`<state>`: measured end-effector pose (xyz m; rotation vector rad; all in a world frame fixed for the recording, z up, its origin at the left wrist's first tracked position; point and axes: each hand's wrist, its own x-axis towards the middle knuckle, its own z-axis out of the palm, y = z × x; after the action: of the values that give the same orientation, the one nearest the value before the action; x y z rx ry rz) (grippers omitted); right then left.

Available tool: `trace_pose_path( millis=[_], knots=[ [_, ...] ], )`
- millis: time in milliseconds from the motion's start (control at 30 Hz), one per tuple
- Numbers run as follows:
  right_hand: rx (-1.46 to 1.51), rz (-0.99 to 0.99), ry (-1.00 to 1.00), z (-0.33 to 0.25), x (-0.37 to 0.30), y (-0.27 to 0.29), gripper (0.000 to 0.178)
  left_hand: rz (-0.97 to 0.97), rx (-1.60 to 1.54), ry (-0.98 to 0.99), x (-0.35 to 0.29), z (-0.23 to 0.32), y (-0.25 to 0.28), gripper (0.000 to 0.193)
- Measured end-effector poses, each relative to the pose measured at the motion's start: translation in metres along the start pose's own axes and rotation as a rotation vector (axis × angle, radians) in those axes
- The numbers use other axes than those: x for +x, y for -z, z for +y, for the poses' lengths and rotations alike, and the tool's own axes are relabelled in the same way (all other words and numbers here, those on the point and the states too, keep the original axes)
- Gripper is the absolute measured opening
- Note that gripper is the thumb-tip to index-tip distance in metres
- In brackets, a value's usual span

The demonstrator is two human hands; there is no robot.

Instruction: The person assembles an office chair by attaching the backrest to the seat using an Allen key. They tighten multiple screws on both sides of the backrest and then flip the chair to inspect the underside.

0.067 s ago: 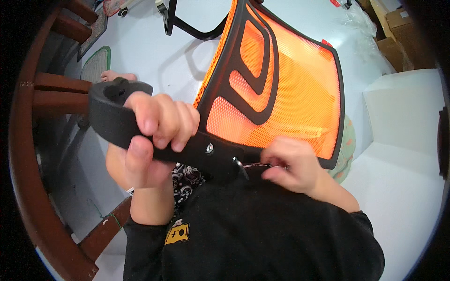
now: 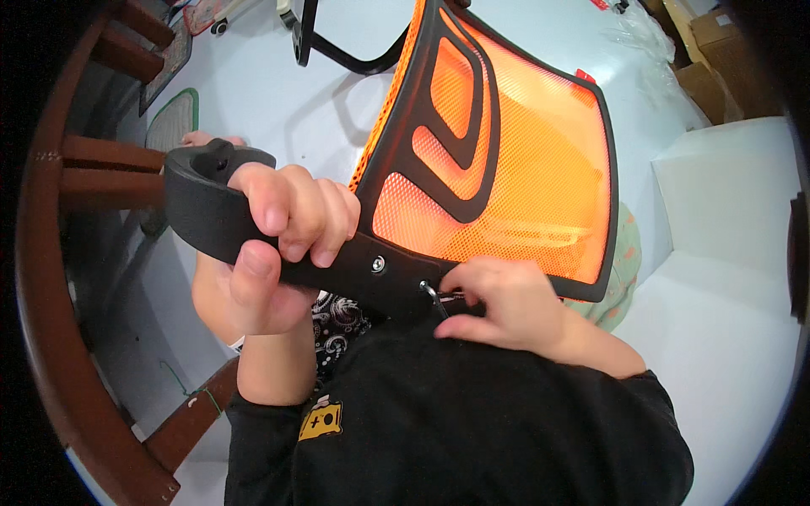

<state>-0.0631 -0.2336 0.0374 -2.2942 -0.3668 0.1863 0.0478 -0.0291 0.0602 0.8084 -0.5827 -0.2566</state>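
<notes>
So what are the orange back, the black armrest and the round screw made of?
The orange back looks like plastic or fabric mesh: tiny holes show all over it. The black armrest seems to be matte plastic or firm foam, since it looks dull; I can't tell which. The screw is probably smooth metal, because it shines silver.

Bright, cool, fairly even light fills the scene, apparently from above, though the source is out of view. The orange mesh backrest (image 2: 548, 143) glows strongly, with a pale streak of glare low across it. A small screw (image 2: 379, 264) glints. Soft grey shadows fall on the pale floor (image 2: 261, 76), while the black shirt (image 2: 506, 413) swallows most detail. Fisheye distortion bows the wooden frame (image 2: 46, 253) along the left rim, the corners sink to black, and the cardboard boxes (image 2: 726, 55) look soft.
</notes>
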Motion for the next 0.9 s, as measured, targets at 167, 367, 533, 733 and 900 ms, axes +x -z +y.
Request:
trace_pose_path(
  millis=[167,367,533,733,900],
  knots=[
    [-0.041,0.062,0.094,-0.004,0.001,-0.011,0.022,0.006,-0.005,-0.01,0.002,0.002,-0.002,0.025],
    [0.033,0.447,0.231,0.02,-0.01,0.014,0.014,-0.021,-0.114,-0.097,0.004,0.008,0.011,0.021],
    [-0.331,1.072,-0.105,0.072,-0.052,0.09,0.012,0.018,-0.278,-0.178,0.007,0.044,0.05,0.018],
    [0.785,0.974,-0.567,0.112,-0.083,0.123,0.014,0.011,-0.303,-0.231,-0.003,0.05,0.072,0.017],
    [1.019,0.896,-0.338,0.129,-0.061,0.109,0.015,0.059,-0.289,-0.259,-0.004,0.049,0.075,0.012]
  ],
)
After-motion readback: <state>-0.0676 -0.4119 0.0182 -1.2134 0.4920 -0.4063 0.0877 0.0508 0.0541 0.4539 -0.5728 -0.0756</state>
